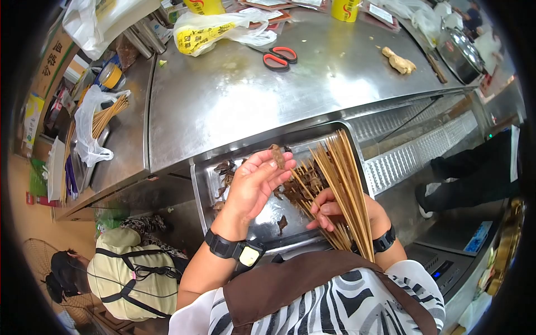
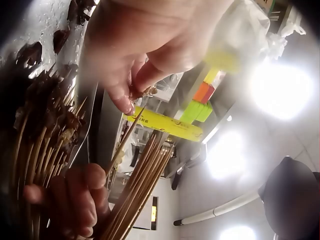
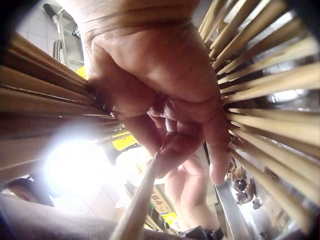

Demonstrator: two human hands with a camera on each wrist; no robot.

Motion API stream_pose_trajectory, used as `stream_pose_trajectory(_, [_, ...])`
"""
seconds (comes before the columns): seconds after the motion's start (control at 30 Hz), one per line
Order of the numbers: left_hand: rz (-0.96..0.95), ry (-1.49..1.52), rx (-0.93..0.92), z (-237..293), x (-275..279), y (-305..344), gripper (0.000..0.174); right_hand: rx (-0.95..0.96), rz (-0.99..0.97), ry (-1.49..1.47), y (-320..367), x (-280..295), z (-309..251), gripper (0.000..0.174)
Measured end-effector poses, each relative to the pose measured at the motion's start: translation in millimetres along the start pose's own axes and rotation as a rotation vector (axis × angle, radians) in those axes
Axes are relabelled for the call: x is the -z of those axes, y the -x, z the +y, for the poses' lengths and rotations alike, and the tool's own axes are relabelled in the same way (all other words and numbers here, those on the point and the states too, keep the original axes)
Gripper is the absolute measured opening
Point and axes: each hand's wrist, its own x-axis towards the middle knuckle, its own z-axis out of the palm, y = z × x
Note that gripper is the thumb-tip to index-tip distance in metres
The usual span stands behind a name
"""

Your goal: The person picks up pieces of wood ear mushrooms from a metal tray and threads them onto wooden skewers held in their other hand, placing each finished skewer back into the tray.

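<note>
My left hand [image 1: 254,187] is raised over the metal tray [image 1: 262,226] and pinches a small brown piece of meat [image 1: 277,157] between thumb and fingers. Just below it, the pointed tip of a single bamboo skewer [image 2: 125,137] is angled up toward the meat. My right hand [image 1: 330,209] pinches that skewer, and a thick bundle of bare skewers [image 1: 345,192] stands in the crook of the same hand. Loaded skewers with dark meat [image 2: 47,110] lie in the tray under the right hand. Loose dark pieces [image 1: 282,224] are scattered on the tray's floor.
Behind the tray is a steel counter [image 1: 223,111] with red-black scissors [image 1: 279,58], a ginger root [image 1: 398,60] and a yellow-printed plastic bag [image 1: 209,36]. More skewers [image 1: 109,118] lie in a bag at left. Another person [image 1: 134,273] is at lower left; dark-trousered legs [image 1: 474,173] stand at right.
</note>
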Motion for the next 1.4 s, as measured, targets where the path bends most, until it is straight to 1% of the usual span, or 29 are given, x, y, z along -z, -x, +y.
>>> stream_pose_trajectory(0.13, [-0.017,-0.047,-0.023,-3,-6,1,0.027,-0.001,-0.030,-0.007,-1,4,2,0.017])
stream_pose_trajectory(0.23, [-0.047,-0.080,-0.046,-3,-10,3,0.030,0.002,-0.018,-0.003,-1,3,1,0.017])
stream_pose_trajectory(0.37, [-0.042,-0.056,-0.039,1,-13,3,0.029,0.004,-0.023,-0.004,-2,3,1,0.018])
stream_pose_trajectory(0.43, [0.123,-0.180,-0.050,-3,-19,3,0.027,-0.003,-0.018,0.004,-3,3,2,0.018])
stream_pose_trajectory(0.53, [0.171,-0.193,-0.107,-8,-16,1,0.026,-0.012,-0.011,0.016,-4,4,3,0.017])
stream_pose_trajectory(0.77, [0.139,-0.218,-0.149,-11,-14,0,0.023,-0.024,0.004,0.020,-3,1,0,0.016])
stream_pose_trajectory(0.83, [0.083,-0.176,-0.192,-8,-18,2,0.022,-0.026,0.007,0.024,-3,0,0,0.016])
stream_pose_trajectory(0.97, [0.057,-0.106,-0.181,-5,-20,0,0.021,-0.032,0.019,0.029,-2,1,0,0.016])
stream_pose_trajectory(1.03, [0.176,-0.147,-0.139,-6,-21,-2,0.017,-0.025,0.009,0.033,-3,2,1,0.016])
stream_pose_trajectory(1.07, [0.177,-0.147,-0.138,-6,-21,-3,0.017,-0.018,-0.001,0.038,-3,2,1,0.016])
stream_pose_trajectory(1.13, [0.276,-0.192,-0.150,-7,-22,-4,0.015,-0.016,-0.004,0.040,-3,3,1,0.016])
stream_pose_trajectory(1.17, [0.278,-0.192,-0.147,-8,-22,-5,0.015,-0.013,-0.007,0.043,-3,3,2,0.016])
stream_pose_trajectory(1.23, [0.337,-0.277,-0.155,-8,-22,-7,0.015,-0.015,-0.005,0.043,-4,2,2,0.016])
stream_pose_trajectory(1.4, [0.309,-0.305,-0.186,-7,-24,-6,0.015,-0.012,-0.029,0.029,-6,7,4,0.020])
